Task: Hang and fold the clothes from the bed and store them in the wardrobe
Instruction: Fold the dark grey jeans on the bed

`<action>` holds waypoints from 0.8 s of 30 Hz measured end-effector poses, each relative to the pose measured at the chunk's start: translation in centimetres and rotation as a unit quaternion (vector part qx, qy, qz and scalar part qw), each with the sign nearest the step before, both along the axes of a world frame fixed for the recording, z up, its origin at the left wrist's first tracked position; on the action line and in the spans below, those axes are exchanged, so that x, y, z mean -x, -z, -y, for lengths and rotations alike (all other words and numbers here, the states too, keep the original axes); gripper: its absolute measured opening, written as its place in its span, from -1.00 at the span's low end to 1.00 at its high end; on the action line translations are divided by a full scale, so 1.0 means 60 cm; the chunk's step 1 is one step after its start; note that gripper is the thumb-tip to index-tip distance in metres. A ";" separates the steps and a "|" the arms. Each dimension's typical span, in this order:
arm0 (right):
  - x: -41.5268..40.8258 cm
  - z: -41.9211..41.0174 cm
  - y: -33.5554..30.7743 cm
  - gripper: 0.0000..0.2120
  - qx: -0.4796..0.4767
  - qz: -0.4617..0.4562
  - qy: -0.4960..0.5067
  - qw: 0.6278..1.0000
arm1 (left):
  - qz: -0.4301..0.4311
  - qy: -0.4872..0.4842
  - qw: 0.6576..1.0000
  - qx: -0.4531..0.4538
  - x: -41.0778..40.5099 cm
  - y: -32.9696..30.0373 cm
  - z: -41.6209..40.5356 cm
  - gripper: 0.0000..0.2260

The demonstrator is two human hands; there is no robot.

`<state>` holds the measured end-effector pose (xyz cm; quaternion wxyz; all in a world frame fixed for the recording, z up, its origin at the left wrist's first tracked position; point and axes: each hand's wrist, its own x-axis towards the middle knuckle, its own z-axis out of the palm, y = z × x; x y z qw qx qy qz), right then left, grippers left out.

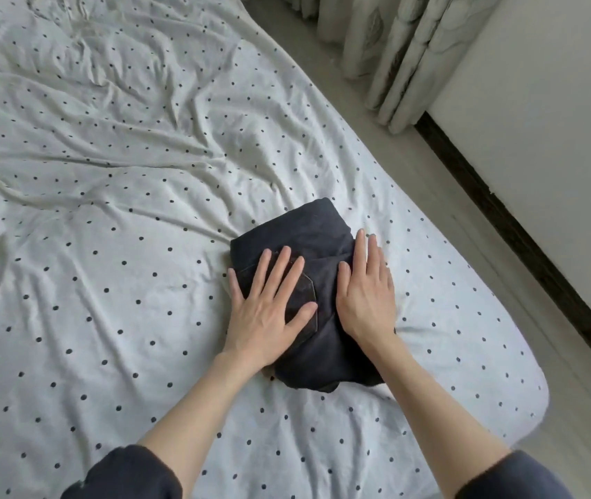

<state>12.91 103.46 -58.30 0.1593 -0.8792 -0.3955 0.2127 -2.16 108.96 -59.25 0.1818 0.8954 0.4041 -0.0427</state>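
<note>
Dark sleeves (125, 473) frame bare forearms reaching over the bed (107, 210), its rumpled white sheet dotted black. The left hand (269, 307) and right hand (366, 293) press flat, fingers straight, on folded dark jeans (308, 232) near the bed's right edge. Beyond: pale floor (377, 113), patterned curtains (395, 41), white wall (556, 120).

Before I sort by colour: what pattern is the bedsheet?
White bedsheet with small dark polka dots, seen in the head view.

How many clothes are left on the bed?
1. One dark folded garment lies near the bed's right edge, with the left hand and right hand pressing flat on it. Nothing else shows, though part of the bed is out of view.
</note>
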 end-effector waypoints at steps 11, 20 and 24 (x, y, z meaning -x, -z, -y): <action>-0.007 -0.032 0.124 -0.39 0.095 0.014 -0.031 0.995 | -0.096 0.010 0.993 -0.068 -0.021 0.080 -0.017 -0.42; -0.046 0.000 0.055 -0.36 -0.003 -0.219 -0.018 0.976 | -0.001 0.029 1.000 0.002 0.002 0.032 -0.014 -0.43; -0.061 0.037 0.025 -0.57 -0.001 -0.338 0.099 0.936 | 0.204 -0.072 0.976 0.024 0.028 -0.011 -0.019 -0.53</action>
